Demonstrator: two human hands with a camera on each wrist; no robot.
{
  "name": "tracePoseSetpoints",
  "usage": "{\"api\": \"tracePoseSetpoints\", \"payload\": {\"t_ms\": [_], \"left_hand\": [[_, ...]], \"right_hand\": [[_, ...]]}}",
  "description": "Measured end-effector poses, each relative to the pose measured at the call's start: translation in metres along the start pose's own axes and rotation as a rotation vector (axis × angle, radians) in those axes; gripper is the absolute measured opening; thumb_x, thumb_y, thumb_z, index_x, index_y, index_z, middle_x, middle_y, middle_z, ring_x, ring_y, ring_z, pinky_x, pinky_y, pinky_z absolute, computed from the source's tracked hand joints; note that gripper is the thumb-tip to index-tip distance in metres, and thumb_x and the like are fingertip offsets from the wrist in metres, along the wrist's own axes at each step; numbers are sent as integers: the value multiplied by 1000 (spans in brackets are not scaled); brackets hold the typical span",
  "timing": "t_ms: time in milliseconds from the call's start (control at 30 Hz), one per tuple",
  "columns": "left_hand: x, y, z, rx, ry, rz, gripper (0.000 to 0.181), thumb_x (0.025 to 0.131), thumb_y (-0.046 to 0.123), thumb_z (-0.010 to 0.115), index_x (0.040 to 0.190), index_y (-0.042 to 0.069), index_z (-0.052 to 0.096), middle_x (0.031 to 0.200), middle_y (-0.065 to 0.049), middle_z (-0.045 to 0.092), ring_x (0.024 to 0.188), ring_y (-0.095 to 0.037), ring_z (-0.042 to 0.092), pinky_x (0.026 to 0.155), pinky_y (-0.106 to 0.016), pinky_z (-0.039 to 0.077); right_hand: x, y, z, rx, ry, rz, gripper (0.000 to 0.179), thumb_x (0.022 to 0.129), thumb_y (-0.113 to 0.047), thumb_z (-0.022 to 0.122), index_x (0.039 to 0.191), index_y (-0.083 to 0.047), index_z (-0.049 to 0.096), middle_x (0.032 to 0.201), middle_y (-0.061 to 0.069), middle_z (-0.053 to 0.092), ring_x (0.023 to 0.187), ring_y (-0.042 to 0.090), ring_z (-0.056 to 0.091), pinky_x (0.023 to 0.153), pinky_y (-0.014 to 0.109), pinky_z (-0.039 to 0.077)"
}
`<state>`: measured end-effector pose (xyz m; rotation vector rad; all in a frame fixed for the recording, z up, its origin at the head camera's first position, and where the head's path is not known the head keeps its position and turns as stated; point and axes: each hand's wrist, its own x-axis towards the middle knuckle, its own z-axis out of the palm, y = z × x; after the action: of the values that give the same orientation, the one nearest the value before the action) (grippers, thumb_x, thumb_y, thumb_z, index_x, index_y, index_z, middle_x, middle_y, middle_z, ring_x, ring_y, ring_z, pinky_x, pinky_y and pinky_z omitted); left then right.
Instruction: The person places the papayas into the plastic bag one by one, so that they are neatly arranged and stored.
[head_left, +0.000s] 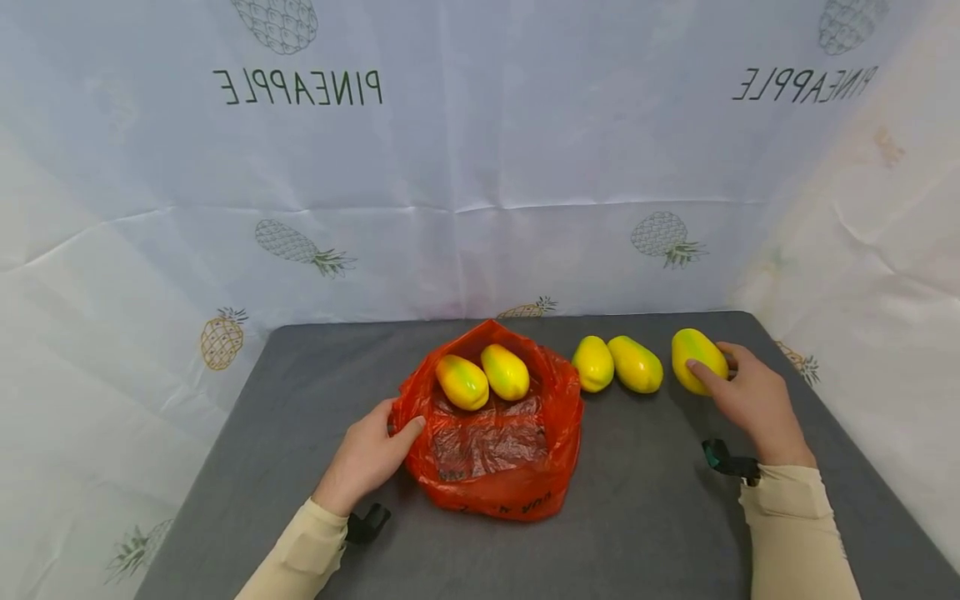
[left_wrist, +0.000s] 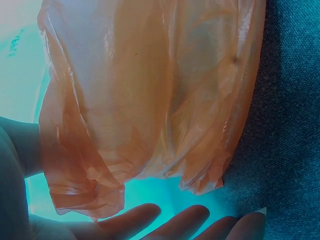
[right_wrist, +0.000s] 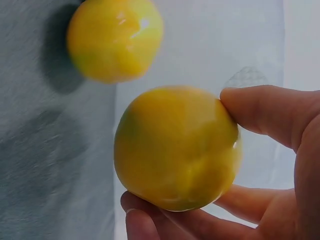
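A red plastic bag (head_left: 487,496) stands with its mouth spread wide on the grey table. Two yellow-green papayas (head_left: 462,383) lie inside it, toward the back. My left hand (head_left: 371,454) holds the bag's left rim, the thumb over the edge and the other fingers outside; the left wrist view shows the thin bag wall (left_wrist: 140,90) beside those fingers. At the right, my right hand (head_left: 753,396) grips another papaya (head_left: 693,354) between thumb and fingers. In the right wrist view that papaya (right_wrist: 177,150) is raised off the table, its shadow below.
Two more papayas, one (head_left: 592,364) close against the bag's right side and another (head_left: 636,364) beside it, lie on the table (head_left: 637,517). A white cloth (head_left: 480,150) printed with pineapples hangs behind the table and at both sides.
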<state>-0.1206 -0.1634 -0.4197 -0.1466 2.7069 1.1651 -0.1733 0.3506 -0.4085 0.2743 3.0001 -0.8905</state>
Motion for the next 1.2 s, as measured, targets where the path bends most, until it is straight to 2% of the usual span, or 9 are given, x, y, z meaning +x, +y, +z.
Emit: {"api": "tracePoseSetpoints", "payload": {"t_ms": [433, 600, 733, 967, 1200], "left_hand": [[1, 0, 2, -9, 4, -2, 54, 105, 42, 67, 146, 7, 58, 122, -7, 76, 92, -17, 68, 84, -40, 60], [2, -2, 3, -11, -1, -1, 52, 105, 42, 67, 144, 8, 59, 118, -6, 76, 89, -17, 67, 80, -36, 57], [1, -2, 2, -17, 3, -9, 50, 105, 41, 68, 142, 9, 60, 114, -5, 76, 87, -17, 66, 77, -34, 55], [0, -3, 4, -25, 8, -10, 53, 105, 43, 68, 144, 8, 60, 120, -7, 76, 90, -17, 68, 84, -40, 60], [1, -4, 6, -24, 20, 3, 53, 105, 42, 68, 145, 7, 59, 122, -8, 75, 92, -18, 68, 86, -41, 60]], "right_hand": [[-20, -43, -4, 3, 6, -106, 93, 107, -64, 53, 168, 2, 29, 156, 38, 47, 129, 55, 57, 87, 63, 54], [-28, -66, 7, 10, -17, -155, 90, 107, -63, 56, 166, 0, 33, 157, 34, 50, 131, 53, 59, 91, 65, 56], [-32, -85, 16, 24, -50, -173, 90, 105, -65, 57, 166, -2, 36, 157, 32, 52, 130, 51, 61, 92, 62, 58], [-38, -116, 28, 55, -89, -209, 85, 104, -60, 64, 164, -5, 40, 153, 28, 56, 130, 48, 64, 96, 60, 60], [-46, -151, 49, 94, -111, -308, 77, 103, -51, 71, 161, -7, 45, 145, 21, 64, 123, 41, 70, 92, 53, 63]]}}
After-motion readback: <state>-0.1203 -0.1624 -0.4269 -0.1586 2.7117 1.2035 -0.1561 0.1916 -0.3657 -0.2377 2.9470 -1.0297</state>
